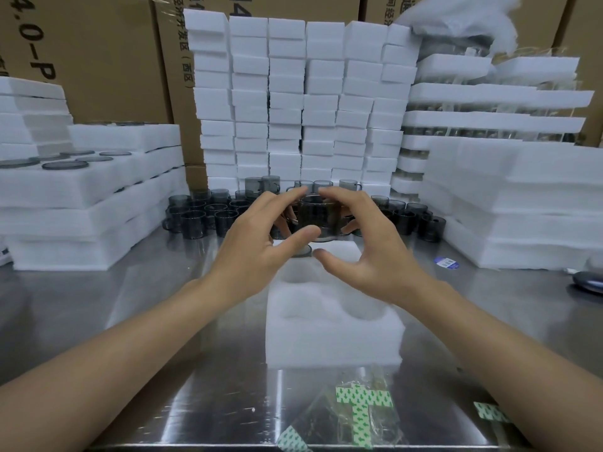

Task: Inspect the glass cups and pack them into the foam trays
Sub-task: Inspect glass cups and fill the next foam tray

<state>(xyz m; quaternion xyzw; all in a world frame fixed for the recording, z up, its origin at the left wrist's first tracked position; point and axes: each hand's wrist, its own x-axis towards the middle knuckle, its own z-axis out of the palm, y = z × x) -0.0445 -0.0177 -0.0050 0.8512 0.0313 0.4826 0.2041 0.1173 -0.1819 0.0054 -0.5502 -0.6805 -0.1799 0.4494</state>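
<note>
- So, grip first: left hand (261,239) and right hand (365,243) are cupped around one smoky glass cup (315,212), fingers curled on its far sides, thumbs hanging loose in front w/o clearly touching. Can't tell how firmly it's pinched, but the cup is up in the air betw both hands, above the far end of the foam tray (332,324).
- Risk imo: glass is slick and the hold looks like fingertips only, so a turn to inspect could let it slip. It'd drop on the tray edge or the steel.
- Also the loose cups (195,220) sit crowded right behind the hands. A knuckle swing back there could knock a few together, chips likely.
- Tray pockets look shallow and soft-edged. Set it down tilted and it may not seat.
- Surface (130,305) is shiny steel, glare-y, w/ crumpled clear wrap and green-patterned tape (359,406) at the near edge.
- Room: foam blocks (293,99) stacked like a wall behind, packed foam trays (81,190) left, more foam right, cardboard boxes (98,53) at the back.
</note>
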